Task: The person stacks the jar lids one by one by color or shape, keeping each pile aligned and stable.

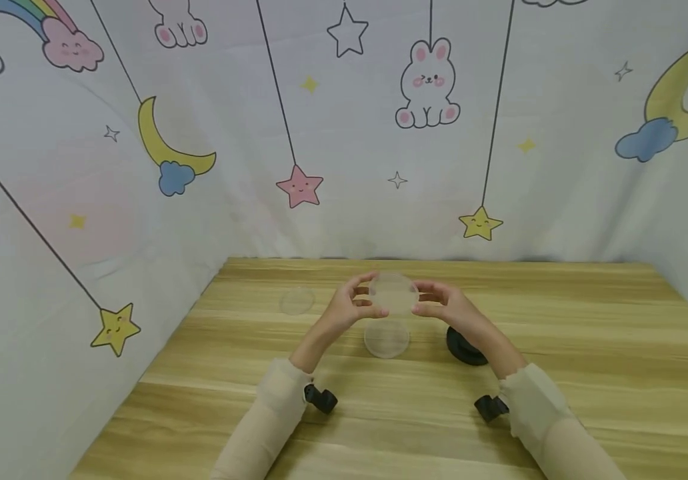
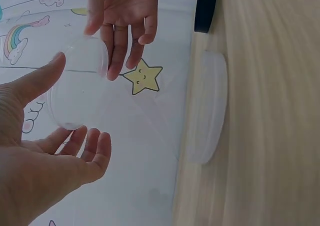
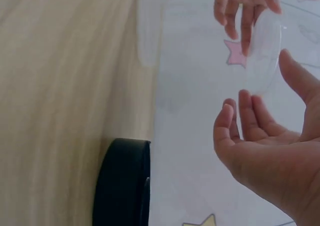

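A round clear lid (image 1: 393, 293) is hanging in the air between the two hands, well off the counter (image 1: 572, 333), its broad face tilting toward the head camera. The left hand (image 1: 344, 307) is pinching its left edge, the thumb pressing on one side and the fingertips curling against the other. The right hand (image 1: 449, 305) is holding the opposite edge the same way, thumb and fingers spreading apart around the rim.

Below the lid and a little nearer the person, a shallow clear dish (image 1: 387, 339) is resting on the counter. Off to the left, beyond the left hand, a thin clear disc (image 1: 297, 301) is lying on the wood. A black round stand (image 1: 463, 347) is sitting to the right, the right forearm partly covering it. Pale sleeves (image 1: 536, 400) are covering the arms, and behind the counter a white curtain (image 1: 356, 127) is showing printed stars, moons and rabbits.
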A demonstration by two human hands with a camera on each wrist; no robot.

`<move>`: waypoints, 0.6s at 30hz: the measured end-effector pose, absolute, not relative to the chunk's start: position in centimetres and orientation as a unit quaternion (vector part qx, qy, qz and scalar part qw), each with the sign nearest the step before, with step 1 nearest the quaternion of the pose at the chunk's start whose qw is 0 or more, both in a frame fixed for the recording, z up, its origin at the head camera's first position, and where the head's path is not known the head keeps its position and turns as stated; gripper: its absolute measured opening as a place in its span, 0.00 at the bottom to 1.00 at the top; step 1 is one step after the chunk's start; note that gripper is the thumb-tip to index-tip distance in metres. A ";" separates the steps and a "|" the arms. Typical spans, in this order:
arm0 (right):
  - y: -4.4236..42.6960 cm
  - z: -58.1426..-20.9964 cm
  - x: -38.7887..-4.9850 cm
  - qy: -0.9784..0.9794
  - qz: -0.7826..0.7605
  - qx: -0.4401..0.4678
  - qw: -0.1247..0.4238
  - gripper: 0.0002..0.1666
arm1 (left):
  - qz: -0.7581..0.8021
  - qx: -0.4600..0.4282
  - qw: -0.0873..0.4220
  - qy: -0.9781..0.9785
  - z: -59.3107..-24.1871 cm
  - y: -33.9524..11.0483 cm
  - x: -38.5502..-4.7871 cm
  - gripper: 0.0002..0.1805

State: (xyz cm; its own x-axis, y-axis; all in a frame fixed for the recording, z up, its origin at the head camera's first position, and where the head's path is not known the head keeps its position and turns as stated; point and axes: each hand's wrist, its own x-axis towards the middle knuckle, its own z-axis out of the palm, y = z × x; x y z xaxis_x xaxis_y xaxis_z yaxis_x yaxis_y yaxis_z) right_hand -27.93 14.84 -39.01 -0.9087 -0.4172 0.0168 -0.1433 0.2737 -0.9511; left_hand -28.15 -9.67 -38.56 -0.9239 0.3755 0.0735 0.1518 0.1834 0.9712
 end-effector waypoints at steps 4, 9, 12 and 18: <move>14.6 -39.5 -27.7 0.799 -0.562 -0.173 0.125 0.39 | 0.597 0.188 0.083 0.775 -39.4 -10.0 -28.0 0.42; 14.5 -40.0 -27.5 0.797 -0.560 -0.179 0.135 0.35 | 0.594 0.178 0.097 0.779 -40.0 -10.2 -27.7 0.43; 14.5 -40.3 -27.4 0.799 -0.556 -0.184 0.137 0.34 | 0.594 0.173 0.115 0.777 -40.3 -10.3 -27.5 0.44; 14.3 -40.9 -27.4 0.804 -0.545 -0.189 0.144 0.34 | 0.574 0.185 0.119 0.789 -40.9 -10.6 -27.3 0.43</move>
State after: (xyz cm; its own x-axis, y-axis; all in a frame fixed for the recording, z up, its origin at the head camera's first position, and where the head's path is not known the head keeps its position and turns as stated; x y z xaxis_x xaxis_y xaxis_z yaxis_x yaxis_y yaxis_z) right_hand -27.37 14.34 -40.85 -0.8870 -0.4611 -0.0262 -0.1468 0.3353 -0.9306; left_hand -27.29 -10.57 -40.94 -0.9030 0.4290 0.0240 0.1552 0.2736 0.9492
